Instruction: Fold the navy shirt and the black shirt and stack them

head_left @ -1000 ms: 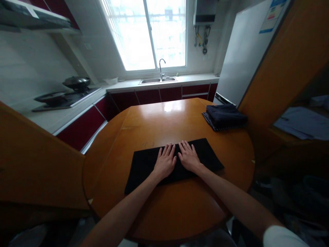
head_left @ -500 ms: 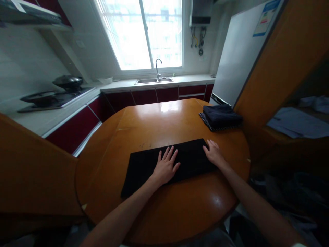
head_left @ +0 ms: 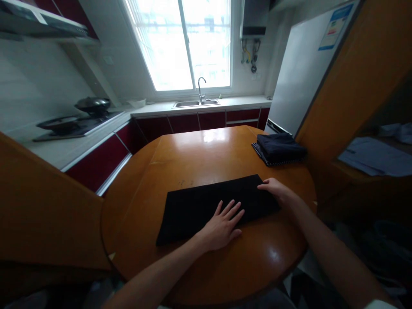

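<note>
A folded black garment (head_left: 199,210) lies flat on the wooden table (head_left: 135,240), a long dark strip set slightly aslant; its exact kind does not show. My left hand (head_left: 223,227) rests on its near edge, right of the middle, palm down with the fingers spread. At the right end of the garment is my right hand (head_left: 275,189), thumb and fingers closed on the far right corner. Some of the right fingers are hidden. A stack of folded dark clothes (head_left: 280,148) sits beyond my right hand, toward the table's right edge.
Past the table runs a white counter with a sink (head_left: 196,103) and tap under a window. A hob (head_left: 80,125) with two pans stands at the left. A fridge (head_left: 309,68) is at the right, near a wooden shelf with papers (head_left: 376,156).
My left hand has slid right and toward me, from the middle of the garment to its near edge. My right hand has turned from lying spread to gripping the right corner.
</note>
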Demonstrator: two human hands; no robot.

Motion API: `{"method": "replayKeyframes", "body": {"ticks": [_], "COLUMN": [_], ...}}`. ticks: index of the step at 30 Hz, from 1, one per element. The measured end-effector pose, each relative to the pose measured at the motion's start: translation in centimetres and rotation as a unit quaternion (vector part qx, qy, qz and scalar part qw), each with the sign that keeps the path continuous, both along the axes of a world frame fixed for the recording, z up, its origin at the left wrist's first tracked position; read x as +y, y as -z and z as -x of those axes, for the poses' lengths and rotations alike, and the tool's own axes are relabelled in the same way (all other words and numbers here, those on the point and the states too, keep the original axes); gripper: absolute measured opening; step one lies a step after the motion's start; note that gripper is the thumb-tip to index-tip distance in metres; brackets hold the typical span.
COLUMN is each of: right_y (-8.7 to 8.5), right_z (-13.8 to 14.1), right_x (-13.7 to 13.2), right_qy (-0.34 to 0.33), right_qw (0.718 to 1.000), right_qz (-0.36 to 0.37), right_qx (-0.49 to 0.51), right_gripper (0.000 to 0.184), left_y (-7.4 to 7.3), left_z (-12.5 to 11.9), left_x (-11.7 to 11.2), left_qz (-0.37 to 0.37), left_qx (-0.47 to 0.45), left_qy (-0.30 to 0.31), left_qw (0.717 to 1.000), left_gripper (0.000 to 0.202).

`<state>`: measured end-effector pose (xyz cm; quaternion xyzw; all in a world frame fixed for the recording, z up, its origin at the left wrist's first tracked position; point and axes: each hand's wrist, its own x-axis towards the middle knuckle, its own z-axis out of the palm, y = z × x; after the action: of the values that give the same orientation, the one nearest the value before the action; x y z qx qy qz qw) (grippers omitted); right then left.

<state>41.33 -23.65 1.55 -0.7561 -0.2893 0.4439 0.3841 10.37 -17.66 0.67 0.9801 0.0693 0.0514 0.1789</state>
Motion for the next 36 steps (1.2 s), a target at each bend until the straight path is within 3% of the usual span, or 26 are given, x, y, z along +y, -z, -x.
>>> {"method": "replayKeyframes", "body": {"ticks": [4, 6, 8, 11, 13, 15, 19, 21, 23, 25, 29, 32, 36], "right_y": [-2.0, -3.6, -5.1, -5.8, -4.8, -2.9, 0.8, 1.5, 1.7, 1.5, 1.2, 1.5, 2.3], "right_z": [0.0, 1.0, 2.9, 6.9, 10.1, 13.1, 16.6, 16.6, 15.7, 14.1, 10.2, 8.2, 7.7], "right_x": [-0.5, -0.3, 0.3, 2.4, 4.1, 5.5, 6.6, 6.5, 6.4, 6.5, 7.1, 8.0, 9.5], "right_qy": [-0.049, -0.066, -0.081, -0.094, -0.104, -0.122, -0.146, -0.164, -0.167, -0.129, 0.014, 0.057, 0.005], "right_qw": [0.992, 0.987, 0.984, 0.983, 0.980, 0.973, 0.965, 0.966, 0.968, 0.969, 0.958, 0.947, 0.945], "right_qz": [-0.062, -0.094, -0.113, -0.134, -0.159, -0.194, -0.200, -0.191, -0.185, -0.200, -0.280, -0.303, -0.327], "right_qx": [0.094, 0.112, 0.112, 0.089, 0.060, 0.016, -0.086, -0.057, 0.019, 0.060, -0.053, -0.092, -0.015], "right_gripper": [0.038, 0.048, 0.054, 0.055, 0.054, 0.056, 0.071, 0.073, 0.075, 0.074, 0.051, 0.041, 0.039], "left_y": [-0.5, -0.4, -0.3, -0.2, -0.1, 0.2, 0.9, 1.3, 1.4, 1.4, 1.2, 0.6, -2.2], "left_z": [-0.5, -1.0, -1.6, -2.0, -1.9, -1.6, -1.3, -1.4, -1.5, -1.6, -1.6, -1.7, -1.4], "left_x": [0.5, 1.1, 1.7, 2.6, 3.1, 3.4, 4.1, 4.4, 4.6, 4.7, 4.6, 4.3, 3.8], "left_qz": [0.125, 0.223, 0.336, 0.501, 0.570, 0.588, 0.516, 0.482, 0.467, 0.442, 0.364, 0.377, 0.398], "left_qx": [-0.039, -0.106, -0.184, -0.260, -0.280, -0.288, -0.319, -0.324, -0.304, -0.275, -0.237, -0.222, -0.235], "left_qy": [-0.037, -0.092, -0.151, -0.205, -0.225, -0.249, -0.299, -0.308, -0.305, -0.298, -0.302, -0.280, -0.253], "left_qw": [0.991, 0.965, 0.911, 0.800, 0.739, 0.713, 0.737, 0.754, 0.772, 0.800, 0.849, 0.854, 0.850], "left_gripper": [0.056, 0.055, 0.058, 0.067, 0.069, 0.069, 0.062, 0.054, 0.046, 0.043, 0.050, 0.062, 0.068]}}
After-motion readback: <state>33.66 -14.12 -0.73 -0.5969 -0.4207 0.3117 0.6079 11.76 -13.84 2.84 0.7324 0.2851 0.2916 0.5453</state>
